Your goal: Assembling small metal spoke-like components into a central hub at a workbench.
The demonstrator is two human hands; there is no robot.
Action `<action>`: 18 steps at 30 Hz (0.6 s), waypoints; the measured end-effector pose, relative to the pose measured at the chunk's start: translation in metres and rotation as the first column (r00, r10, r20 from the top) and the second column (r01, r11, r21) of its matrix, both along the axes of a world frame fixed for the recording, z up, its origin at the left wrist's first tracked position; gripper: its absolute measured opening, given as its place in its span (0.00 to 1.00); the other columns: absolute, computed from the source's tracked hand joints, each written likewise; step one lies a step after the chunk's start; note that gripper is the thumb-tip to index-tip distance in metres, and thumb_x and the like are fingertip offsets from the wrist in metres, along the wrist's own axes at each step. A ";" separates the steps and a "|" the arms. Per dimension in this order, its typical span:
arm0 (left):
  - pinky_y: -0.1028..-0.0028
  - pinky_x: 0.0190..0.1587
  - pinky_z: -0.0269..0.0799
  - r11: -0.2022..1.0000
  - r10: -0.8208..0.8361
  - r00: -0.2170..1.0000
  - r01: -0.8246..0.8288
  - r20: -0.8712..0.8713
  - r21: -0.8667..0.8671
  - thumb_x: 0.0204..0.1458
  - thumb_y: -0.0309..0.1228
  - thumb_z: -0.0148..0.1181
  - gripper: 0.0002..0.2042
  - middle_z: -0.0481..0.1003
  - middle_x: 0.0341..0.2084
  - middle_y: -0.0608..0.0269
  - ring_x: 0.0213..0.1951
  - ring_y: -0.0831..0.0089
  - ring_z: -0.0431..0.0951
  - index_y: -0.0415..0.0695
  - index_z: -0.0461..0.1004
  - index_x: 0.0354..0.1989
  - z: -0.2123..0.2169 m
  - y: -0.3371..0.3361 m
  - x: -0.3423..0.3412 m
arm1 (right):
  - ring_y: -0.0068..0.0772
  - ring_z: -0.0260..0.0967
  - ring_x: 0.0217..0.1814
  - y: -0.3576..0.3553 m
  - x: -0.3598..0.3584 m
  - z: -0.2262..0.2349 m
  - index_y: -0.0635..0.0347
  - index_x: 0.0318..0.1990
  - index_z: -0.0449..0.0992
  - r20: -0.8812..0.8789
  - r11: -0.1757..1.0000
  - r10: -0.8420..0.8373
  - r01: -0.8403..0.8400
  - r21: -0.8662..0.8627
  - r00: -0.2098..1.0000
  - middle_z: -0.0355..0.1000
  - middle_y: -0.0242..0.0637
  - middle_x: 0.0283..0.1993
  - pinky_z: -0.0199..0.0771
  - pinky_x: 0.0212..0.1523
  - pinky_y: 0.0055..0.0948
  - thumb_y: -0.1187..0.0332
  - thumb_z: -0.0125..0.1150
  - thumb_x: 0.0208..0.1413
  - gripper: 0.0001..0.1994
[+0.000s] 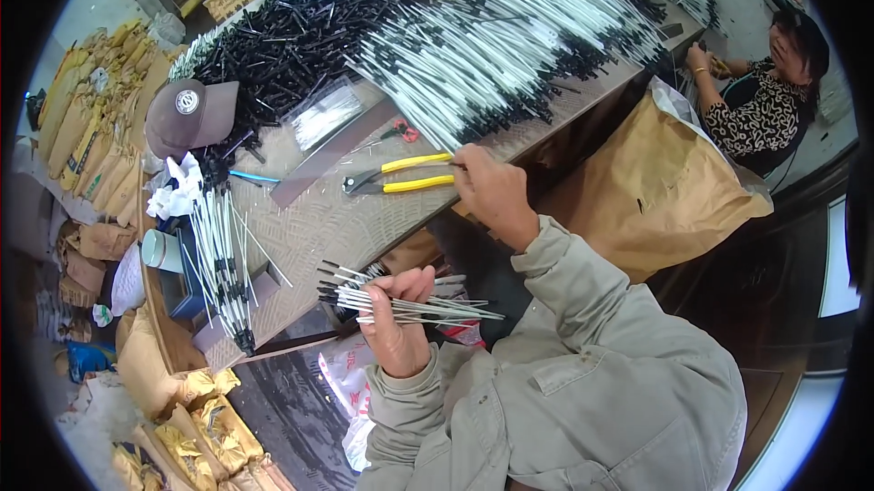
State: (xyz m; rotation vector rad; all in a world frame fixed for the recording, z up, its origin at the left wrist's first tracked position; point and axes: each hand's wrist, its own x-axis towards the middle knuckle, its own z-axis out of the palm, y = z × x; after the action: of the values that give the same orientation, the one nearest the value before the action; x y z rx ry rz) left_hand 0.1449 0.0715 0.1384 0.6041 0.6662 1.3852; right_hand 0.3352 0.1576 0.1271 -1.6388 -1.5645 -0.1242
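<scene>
My left hand (398,323) is wrapped round a loose bundle of thin white rods with black tips (437,307), held low in front of the table. My right hand (496,195) is closed in a pinch at the table's near edge. Its fingertips meet both the handle ends of yellow-handled pliers (401,175) and the lower end of a large rod pile (473,63); what they grip, if anything, is hidden. The pliers lie flat with their jaws to the left. Beside them rest a flat metal strip (332,152) and a small red-handled tool (402,131).
A heap of black pieces (273,59) covers the table's back left. Nearer stand a brown cap (191,113), another rod bundle (223,263) and a pale cup (162,252). A big brown paper sack (646,191) stands at right; beyond it a person (756,95) sits working.
</scene>
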 end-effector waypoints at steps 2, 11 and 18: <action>0.60 0.45 0.71 1.000 0.024 0.999 -0.025 0.020 0.010 0.60 0.40 0.43 0.13 0.74 0.33 0.51 0.37 0.58 0.76 0.42 0.63 0.40 -0.002 0.000 0.000 | 0.43 0.68 0.27 0.001 -0.003 0.003 0.58 0.32 0.69 0.004 0.995 0.079 -0.079 0.064 0.997 0.68 0.40 0.29 0.66 0.22 0.34 0.71 0.56 0.47 0.05; 0.71 0.35 0.74 0.991 0.053 0.997 -0.059 -0.051 -0.121 0.58 0.41 0.46 0.13 0.74 0.31 0.59 0.32 0.70 0.75 0.45 0.69 0.38 -0.010 0.001 0.010 | 0.11 0.54 0.21 -0.002 0.028 0.021 0.64 0.31 0.74 -0.753 0.872 0.290 -0.487 -0.045 0.590 0.58 0.21 0.19 0.57 0.23 0.15 0.62 0.46 0.60 0.15; 0.76 0.32 0.61 0.985 -0.013 0.998 0.003 -0.054 -0.175 0.59 0.42 0.44 0.12 0.67 0.27 0.68 0.28 0.77 0.64 0.46 0.66 0.35 -0.015 0.003 0.052 | 0.19 0.60 0.24 -0.023 0.070 0.047 0.66 0.29 0.73 -0.597 0.914 0.405 -0.285 0.289 0.693 0.63 0.29 0.20 0.61 0.27 0.20 0.65 0.44 0.60 0.14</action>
State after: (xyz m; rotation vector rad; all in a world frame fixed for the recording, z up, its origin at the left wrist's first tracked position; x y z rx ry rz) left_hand 0.1968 0.0742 0.1231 0.5058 0.8193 1.2905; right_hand 0.4052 0.1343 0.1737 -1.0426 -1.2318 0.4617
